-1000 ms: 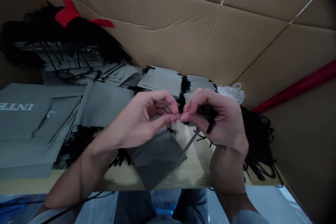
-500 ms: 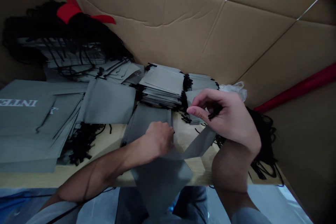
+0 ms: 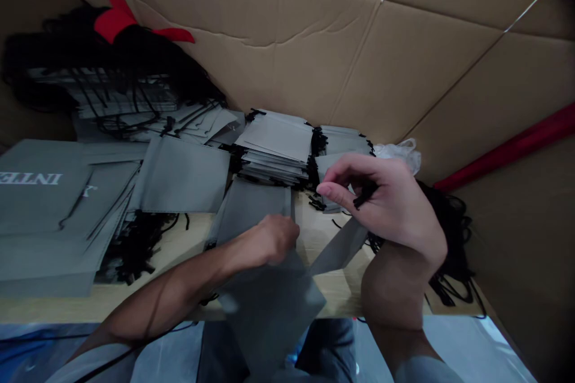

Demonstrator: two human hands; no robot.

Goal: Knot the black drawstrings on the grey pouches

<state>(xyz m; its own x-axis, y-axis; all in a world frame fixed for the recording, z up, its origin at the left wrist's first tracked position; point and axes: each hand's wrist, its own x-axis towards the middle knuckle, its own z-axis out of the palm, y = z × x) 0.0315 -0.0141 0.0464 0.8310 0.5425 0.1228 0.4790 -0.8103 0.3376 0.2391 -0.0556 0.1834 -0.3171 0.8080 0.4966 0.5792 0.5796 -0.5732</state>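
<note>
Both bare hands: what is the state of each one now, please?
Left hand: closed at the flat grey fabric piece; its grip is hidden.
Right hand: curled closed, holding a thin black textile cord.

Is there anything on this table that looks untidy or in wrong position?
Yes, slightly: the thin grey fabric pieces at the back left lie fanned askew, unlike the neater grey fabric stack at the back middle.
</note>
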